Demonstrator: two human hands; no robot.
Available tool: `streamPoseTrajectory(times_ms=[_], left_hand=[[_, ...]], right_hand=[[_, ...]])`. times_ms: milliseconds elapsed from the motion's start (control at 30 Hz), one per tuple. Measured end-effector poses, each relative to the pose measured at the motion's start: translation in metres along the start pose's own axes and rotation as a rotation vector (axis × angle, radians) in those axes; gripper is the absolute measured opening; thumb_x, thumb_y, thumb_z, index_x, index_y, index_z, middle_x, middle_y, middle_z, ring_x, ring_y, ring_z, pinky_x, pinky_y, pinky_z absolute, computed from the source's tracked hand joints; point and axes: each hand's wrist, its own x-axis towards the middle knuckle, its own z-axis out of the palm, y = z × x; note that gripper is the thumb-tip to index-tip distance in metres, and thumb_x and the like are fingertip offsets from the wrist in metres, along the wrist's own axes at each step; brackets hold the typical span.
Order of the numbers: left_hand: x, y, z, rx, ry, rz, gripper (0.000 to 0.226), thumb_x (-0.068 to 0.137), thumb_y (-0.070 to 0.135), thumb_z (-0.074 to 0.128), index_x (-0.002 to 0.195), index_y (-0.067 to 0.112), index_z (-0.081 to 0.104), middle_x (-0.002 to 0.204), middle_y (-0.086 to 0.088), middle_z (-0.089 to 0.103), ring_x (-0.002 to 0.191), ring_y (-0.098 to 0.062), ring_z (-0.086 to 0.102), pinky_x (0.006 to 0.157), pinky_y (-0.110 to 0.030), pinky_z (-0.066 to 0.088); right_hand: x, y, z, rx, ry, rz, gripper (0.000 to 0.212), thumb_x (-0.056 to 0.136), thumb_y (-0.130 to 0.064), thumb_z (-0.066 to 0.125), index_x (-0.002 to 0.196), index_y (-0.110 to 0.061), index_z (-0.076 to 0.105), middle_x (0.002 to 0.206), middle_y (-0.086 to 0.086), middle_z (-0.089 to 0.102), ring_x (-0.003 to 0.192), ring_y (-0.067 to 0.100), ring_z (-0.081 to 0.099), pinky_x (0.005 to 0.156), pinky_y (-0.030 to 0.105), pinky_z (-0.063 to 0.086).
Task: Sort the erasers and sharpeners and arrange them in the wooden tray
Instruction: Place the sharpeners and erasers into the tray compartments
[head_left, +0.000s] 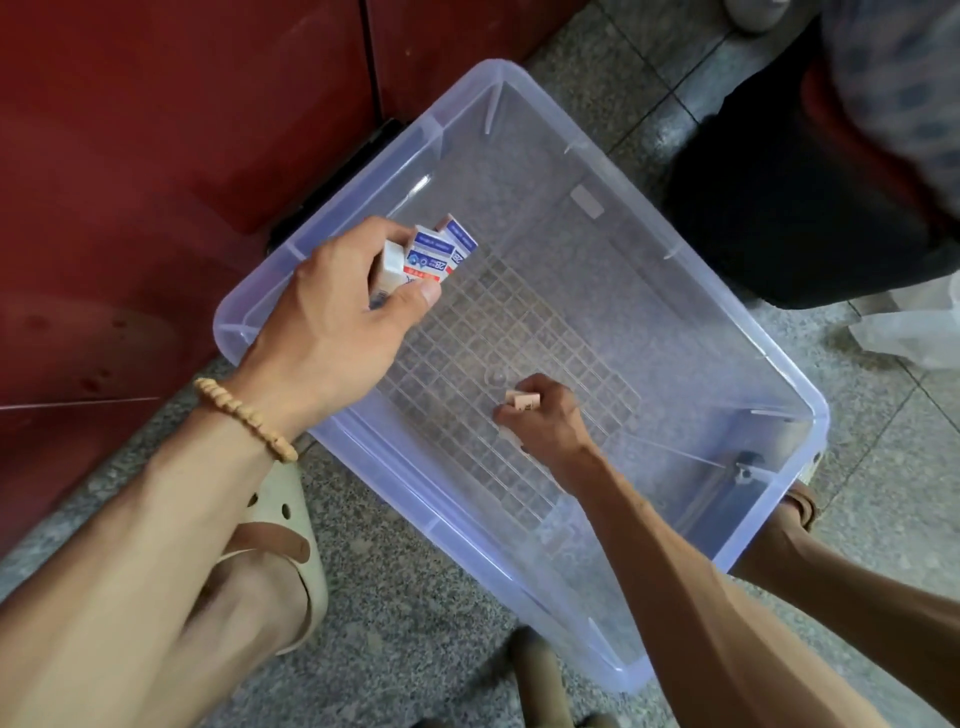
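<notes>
My left hand (332, 312) gripped several erasers (431, 257) above the clear bin (753, 364); my right hand (545, 421), curled inside, pinched one small eraser (524, 401).

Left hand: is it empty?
No, the left hand grips several boxed erasers above the clear plastic bin.

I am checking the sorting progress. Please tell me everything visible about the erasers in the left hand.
The erasers are a small bunch of at least three white blocks in paper sleeves printed blue, white and red. The left hand grips them between thumb and curled fingers, fanned out and tilted, above the clear plastic bin. They touch only the hand and each other. The print is too small to read.
</notes>
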Motion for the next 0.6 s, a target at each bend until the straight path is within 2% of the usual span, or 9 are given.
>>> streamPoseTrajectory(times_ms=[67,133,267,400,500,600], left_hand=[[-0.005,0.009,-0.006,-0.195,-0.032,-0.113,0.022,0.094,0.013,0.063,0.115,0.016,0.060,0.093,-0.003,0.072,0.072,-0.009,0.071,0.067,-0.028,0.060],[-0.015,0.020,-0.014,-0.385,-0.053,-0.212,0.020,0.093,0.007,0.061,0.114,0.010,0.059,0.097,-0.013,0.071,0.070,-0.015,0.073,0.065,-0.026,0.059],[-0.039,0.044,-0.037,-0.550,-0.019,-0.259,0.012,0.094,0.005,0.058,0.105,0.008,0.060,0.091,-0.013,0.069,0.066,-0.019,0.072,0.060,-0.021,0.058],[-0.062,0.072,-0.060,-0.679,-0.011,-0.240,0.015,0.096,0.008,0.055,0.110,0.009,0.061,0.089,-0.012,0.068,0.068,-0.021,0.072,0.059,-0.021,0.057],[-0.079,0.093,-0.074,-0.733,-0.011,-0.192,0.020,0.094,0.006,0.058,0.114,0.007,0.060,0.095,-0.015,0.071,0.075,-0.024,0.074,0.057,-0.021,0.057],[-0.096,0.114,-0.086,-0.672,0.008,-0.139,0.020,0.091,0.007,0.061,0.111,0.011,0.061,0.091,-0.010,0.074,0.070,-0.019,0.072,0.050,-0.018,0.051]], right_hand=[[-0.014,-0.030,-0.007,0.131,-0.096,-0.058,0.024,0.081,-0.007,0.078,0.081,-0.017,0.056,0.065,0.001,0.057,0.057,0.015,0.054,0.046,0.023,0.039],[-0.031,-0.062,-0.017,0.264,-0.207,-0.132,0.025,0.080,-0.006,0.080,0.082,-0.014,0.056,0.064,0.003,0.059,0.055,0.015,0.055,0.044,0.023,0.038],[-0.076,-0.132,-0.037,0.405,-0.384,-0.222,0.025,0.072,-0.018,0.080,0.082,-0.014,0.057,0.057,-0.001,0.057,0.052,0.012,0.049,0.042,0.021,0.031],[-0.118,-0.180,-0.051,0.383,-0.512,-0.309,0.029,0.075,-0.032,0.073,0.090,-0.013,0.058,0.064,0.001,0.055,0.054,0.010,0.047,0.043,0.020,0.029],[-0.145,-0.202,-0.058,0.289,-0.547,-0.376,0.019,0.088,-0.028,0.067,0.092,-0.013,0.057,0.070,0.005,0.055,0.056,0.010,0.049,0.046,0.021,0.032],[-0.169,-0.223,-0.067,0.210,-0.545,-0.461,0.010,0.092,-0.022,0.067,0.092,-0.014,0.061,0.067,0.000,0.056,0.054,0.009,0.048,0.046,0.022,0.031]])
